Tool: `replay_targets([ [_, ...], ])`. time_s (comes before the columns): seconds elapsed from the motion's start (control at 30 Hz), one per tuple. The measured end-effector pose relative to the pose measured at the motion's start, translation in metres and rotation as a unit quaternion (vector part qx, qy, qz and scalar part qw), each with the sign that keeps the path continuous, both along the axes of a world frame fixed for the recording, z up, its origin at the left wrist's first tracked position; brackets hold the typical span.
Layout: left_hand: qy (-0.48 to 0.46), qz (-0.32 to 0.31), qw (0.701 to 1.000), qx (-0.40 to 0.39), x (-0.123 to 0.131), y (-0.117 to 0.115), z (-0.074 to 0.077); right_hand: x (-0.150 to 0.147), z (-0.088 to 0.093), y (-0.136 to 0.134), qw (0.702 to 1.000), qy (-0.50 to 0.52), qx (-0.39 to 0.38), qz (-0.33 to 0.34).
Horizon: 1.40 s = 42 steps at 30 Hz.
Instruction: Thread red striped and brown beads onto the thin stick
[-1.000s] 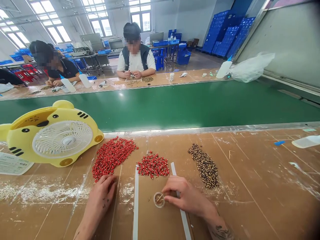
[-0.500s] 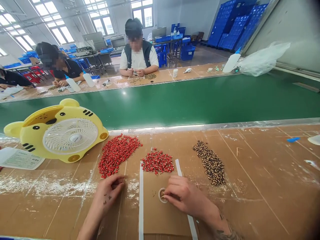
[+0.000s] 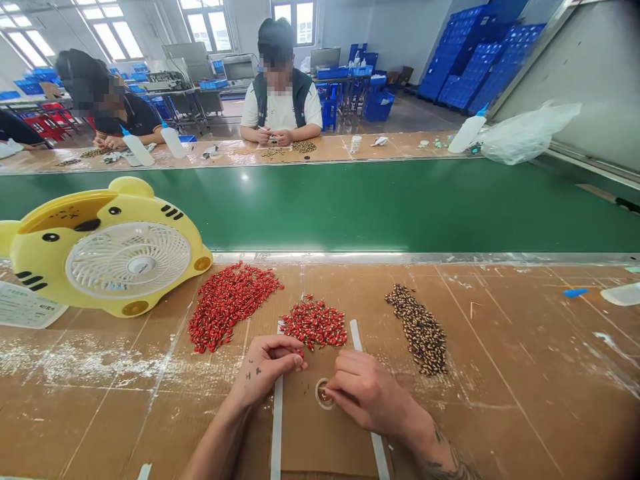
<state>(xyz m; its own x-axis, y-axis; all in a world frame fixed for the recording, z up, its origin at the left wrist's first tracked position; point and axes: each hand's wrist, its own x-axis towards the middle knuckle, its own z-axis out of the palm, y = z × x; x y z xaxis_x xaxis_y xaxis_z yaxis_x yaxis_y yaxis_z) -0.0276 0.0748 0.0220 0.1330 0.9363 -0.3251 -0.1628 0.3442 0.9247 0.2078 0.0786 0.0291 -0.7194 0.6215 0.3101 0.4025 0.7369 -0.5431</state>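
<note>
My left hand [image 3: 274, 369] pinches a small red piece [image 3: 301, 354] between thumb and forefinger, just below the smaller pile of red pieces [image 3: 314, 323]. My right hand [image 3: 363, 387] is closed at the edge of a small round ring [image 3: 324, 394] on the brown cardboard sheet [image 3: 327, 443]; what its fingertips hold is too small to make out. White strips run along both sides of the sheet. A larger red pile [image 3: 233, 303] lies at the upper left, and a pile of black and gold pieces [image 3: 420, 330] is at the right.
A yellow animal-shaped fan [image 3: 127, 303] stands at the left. Beyond the table runs a green belt [image 3: 350, 207]. Across it a person [image 3: 280, 100] handles small pieces, with another person [image 3: 100, 100] farther left. A plastic bag [image 3: 525, 133] lies at the far right.
My left hand has moved right from beside the larger red pile to the cardboard sheet, and a red piece now shows in its fingers. My right hand stays at the ring.
</note>
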Motion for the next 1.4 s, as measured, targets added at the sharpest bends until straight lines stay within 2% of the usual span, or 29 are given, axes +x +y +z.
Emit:
replay_targets([
  [0.13, -0.027, -0.017, 0.999, 0.005, 0.004, -0.004, -0.005, 0.001, 0.002, 0.001, 1.000, 0.002, 0.001, 0.007],
  [0.27, 0.002, -0.004, 1.000, 0.009, 0.005, -0.009, -0.011, 0.002, 0.003, 0.002, 1.000, 0.004, -0.011, 0.014],
  [0.37, 0.028, -0.017, 0.999, 0.017, 0.006, -0.009, -0.013, 0.003, 0.003, 0.002, 1.000, 0.005, -0.016, 0.000],
  [0.63, 0.047, -0.024, 0.998, 0.027, 0.008, -0.006, -0.008, 0.002, -0.001, -0.002, 1.000, -0.020, -0.007, -0.001],
  [0.73, 0.045, -0.023, 0.998, 0.028, 0.010, -0.007, -0.008, 0.005, -0.001, -0.003, 0.999, -0.005, -0.036, 0.020],
  [0.8, 0.046, -0.024, 0.998, 0.032, 0.011, -0.008, -0.008, 0.009, -0.001, -0.001, 0.997, 0.044, -0.070, 0.002],
  [0.9, 0.050, -0.029, 0.998, 0.040, 0.012, -0.009, -0.010, 0.013, 0.001, 0.001, 0.981, 0.145, -0.111, -0.059],
  [1.0, 0.053, -0.036, 0.997, 0.044, 0.012, -0.008, -0.009, 0.010, 0.004, 0.001, 0.963, 0.213, -0.119, -0.116],
  [1.13, 0.051, -0.036, 0.997, 0.037, 0.013, -0.006, -0.006, 0.002, 0.002, -0.001, 0.958, 0.226, -0.112, -0.137],
  [1.4, 0.055, -0.031, 0.998, 0.021, 0.013, -0.007, -0.005, -0.002, -0.002, 0.002, 0.965, 0.202, -0.107, -0.127],
])
